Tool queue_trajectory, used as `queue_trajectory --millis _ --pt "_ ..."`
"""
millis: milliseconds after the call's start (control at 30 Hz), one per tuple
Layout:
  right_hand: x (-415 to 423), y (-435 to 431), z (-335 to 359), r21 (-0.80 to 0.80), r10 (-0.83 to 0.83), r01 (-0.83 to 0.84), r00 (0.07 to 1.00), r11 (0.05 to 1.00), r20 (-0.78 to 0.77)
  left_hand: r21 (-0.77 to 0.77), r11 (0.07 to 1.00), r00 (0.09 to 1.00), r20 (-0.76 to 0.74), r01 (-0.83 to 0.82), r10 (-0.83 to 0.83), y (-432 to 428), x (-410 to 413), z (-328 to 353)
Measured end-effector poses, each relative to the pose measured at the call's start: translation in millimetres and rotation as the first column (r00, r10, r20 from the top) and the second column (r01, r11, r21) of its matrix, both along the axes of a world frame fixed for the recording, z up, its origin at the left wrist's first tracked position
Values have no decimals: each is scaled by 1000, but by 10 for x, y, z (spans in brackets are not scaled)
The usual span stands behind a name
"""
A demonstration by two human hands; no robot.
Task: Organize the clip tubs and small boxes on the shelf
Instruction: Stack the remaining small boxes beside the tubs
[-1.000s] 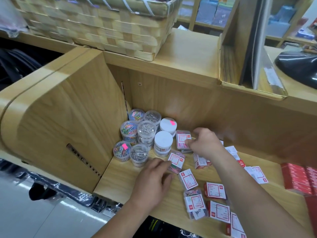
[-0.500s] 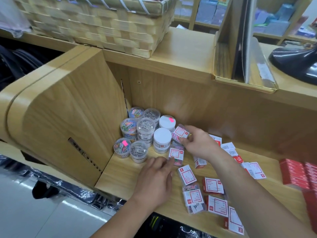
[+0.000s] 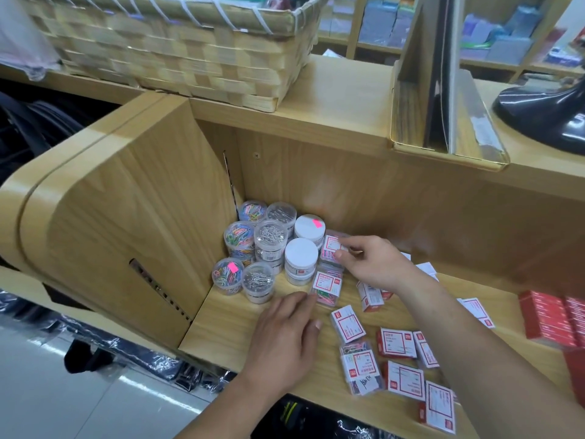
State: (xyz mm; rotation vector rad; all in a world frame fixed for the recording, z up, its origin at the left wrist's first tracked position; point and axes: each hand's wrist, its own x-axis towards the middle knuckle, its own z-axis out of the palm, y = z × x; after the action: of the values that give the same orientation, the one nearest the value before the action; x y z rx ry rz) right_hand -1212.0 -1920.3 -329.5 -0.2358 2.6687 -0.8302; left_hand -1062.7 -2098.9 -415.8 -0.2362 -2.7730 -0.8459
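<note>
A pale wooden shelf (image 3: 234, 337) ran left to right. A rounded side panel (image 3: 126, 236) closed it on the left and a back panel (image 3: 364, 191) closed the far side. Beyond stood shop racks of stationery (image 3: 493, 36), and a grey floor (image 3: 41, 400) showed at the near left.

On the ledge above sat a woven basket (image 3: 177, 64), a clear display stand (image 3: 443, 115) and, at the far right, a glossy black object (image 3: 544, 118) that I could not identify. Red boxes (image 3: 547, 321) were stacked at the shelf's right end. The right forearm (image 3: 474, 359) crossed in from the near right and hid part of the scattered stock.

Eight clip tubs (image 3: 270, 240) were packed into the far-left corner: three clear ones with coloured clips, three clear ones with silver clips and two with white lids. To their right lay the small boxes (image 3: 395, 342) — at least eleven, loose and at all angles, most with red-and-white labels.

The right hand (image 3: 376, 264) pinched a clear box (image 3: 330, 245) between thumb and fingertips, just beside the white-lidded tubs. The left hand (image 3: 285, 337) lay palm-down with its fingers nearly straight and grasped nothing. Its fingertips were at the near edge of a second clear box (image 3: 327, 285) holding coloured clips — just right of the nearer white-lidded tub.
</note>
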Motion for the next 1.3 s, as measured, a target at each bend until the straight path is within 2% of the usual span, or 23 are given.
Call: queue_trajectory --millis 133,233,400,467,567,633,700,800,900,1000,1100,1200,1300 --pt "101 38 45 57 3 2 996 998 -87 4 1000 1000 22 -8 8 -7 -10 -20" --pt "256 129 119 76 17 -3 982 997 -188 129 992 1000 17 -4 1 37 42 62" --pt "806 330 234 -30 -76 71 969 997 -235 215 976 987 161 -40 5 266 -15 208" --pt "1062 444 241 -65 -120 107 960 992 -252 250 967 986 167 -54 11 318 -27 228" --pt "1376 575 183 -64 -154 143 963 988 -223 324 945 990 138 -43 -3 267 103 297" --pt "1529 593 109 -44 -121 115 973 992 -197 350 935 970 207 48 -127 240 227 308" --pt "1624 576 43 -16 -106 105 981 994 -163 303 943 946 244 137 -215 276 301 260" --pt "1702 585 -46 -1 -125 126 983 992 -137 213 965 953 226 155 -203 350 349 199" --pt "1760 612 -92 -7 -157 158 978 987 -138 245 960 964 190 138 -187 363 389 204" --pt "1806 594 -122 -60 -158 151 978 987 -137 323 931 971 106 171 -216 331 458 249" --pt "1784 488 -90 -130 -154 141 983 981 -97 345 925 985 10 157 -171 270 455 351" --pt "1730 377 -57 -328 -190 181 982 927 4 434 893 993 -54 122 -109 228 379 466" --pt "1648 312 26 -464 -221 240 970 853 96 548 827 991 -30 125 -130 200 314 510"
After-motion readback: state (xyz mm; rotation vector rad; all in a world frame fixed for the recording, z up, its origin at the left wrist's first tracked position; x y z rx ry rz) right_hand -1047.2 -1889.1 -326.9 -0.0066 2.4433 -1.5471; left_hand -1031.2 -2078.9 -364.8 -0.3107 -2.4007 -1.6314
